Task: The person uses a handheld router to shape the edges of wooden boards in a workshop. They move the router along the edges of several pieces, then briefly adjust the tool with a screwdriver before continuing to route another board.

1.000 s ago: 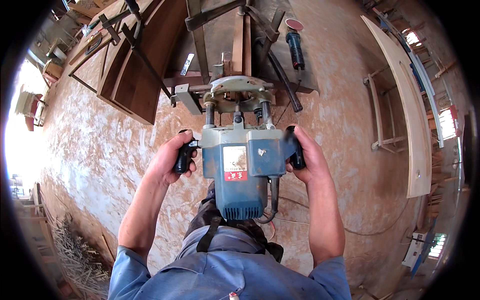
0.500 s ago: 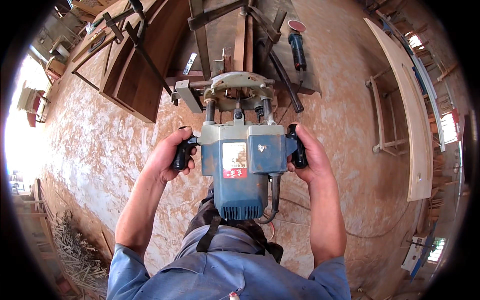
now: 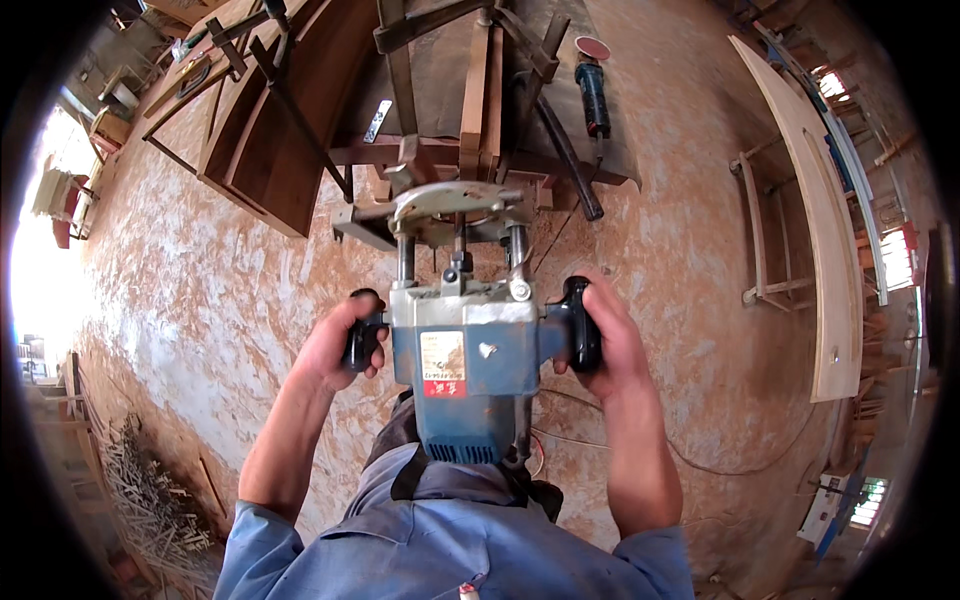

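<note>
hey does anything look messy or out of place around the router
Yes. Sawdust coats the whole floor, wood offcuts lie heaped at lower left, and an angle grinder lies loose beside the workpiece. Both hands grip the blue router squarely.

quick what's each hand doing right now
left hand: closed on the blue router's left black handle
right hand: closed on its right black handle

Blue plunge router (image 3: 465,345), black side handles, round metal base pointing far; held upright, centre, over wooden frame (image 3: 480,110).
</note>
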The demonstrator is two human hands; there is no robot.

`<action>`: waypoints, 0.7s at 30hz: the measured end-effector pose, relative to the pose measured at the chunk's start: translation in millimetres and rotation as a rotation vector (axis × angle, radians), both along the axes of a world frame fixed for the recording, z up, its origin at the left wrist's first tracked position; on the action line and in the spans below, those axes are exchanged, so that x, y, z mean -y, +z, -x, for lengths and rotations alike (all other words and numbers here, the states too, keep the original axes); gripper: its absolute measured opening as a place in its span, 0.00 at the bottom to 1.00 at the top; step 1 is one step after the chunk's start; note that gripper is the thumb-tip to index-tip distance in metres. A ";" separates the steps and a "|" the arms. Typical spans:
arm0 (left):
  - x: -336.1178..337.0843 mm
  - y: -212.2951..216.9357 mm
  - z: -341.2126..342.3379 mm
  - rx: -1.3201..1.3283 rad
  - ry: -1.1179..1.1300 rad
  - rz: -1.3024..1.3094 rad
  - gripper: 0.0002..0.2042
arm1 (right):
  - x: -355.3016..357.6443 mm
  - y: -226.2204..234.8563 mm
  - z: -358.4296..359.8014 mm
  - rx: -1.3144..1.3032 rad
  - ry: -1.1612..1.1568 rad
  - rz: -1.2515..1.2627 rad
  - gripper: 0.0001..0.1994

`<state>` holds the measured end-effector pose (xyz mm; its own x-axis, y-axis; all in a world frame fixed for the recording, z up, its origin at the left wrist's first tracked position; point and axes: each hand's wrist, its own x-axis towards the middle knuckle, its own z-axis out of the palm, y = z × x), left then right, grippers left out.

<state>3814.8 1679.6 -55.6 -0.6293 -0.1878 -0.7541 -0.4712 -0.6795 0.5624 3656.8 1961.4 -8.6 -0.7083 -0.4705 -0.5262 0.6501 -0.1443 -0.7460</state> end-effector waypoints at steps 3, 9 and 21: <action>-6.1 -31.6 -24.3 -0.030 -0.013 -0.090 0.15 | -14.3 -25.4 -27.0 0.138 -0.044 0.405 0.17; -32.5 -54.4 -66.9 -0.160 -0.032 -0.094 0.14 | -29.6 -58.9 -88.6 0.314 0.057 0.710 0.24; -72.0 -113.5 -137.6 -0.221 0.075 -0.230 0.23 | -48.2 -56.4 -156.1 0.447 0.266 0.683 0.21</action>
<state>3952.4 1751.5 -169.1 -0.7733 -0.0803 -0.6290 -0.2986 -0.8290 0.4729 3812.9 2009.6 -65.0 -0.3232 -0.9070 -0.2701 0.9382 -0.2697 -0.2170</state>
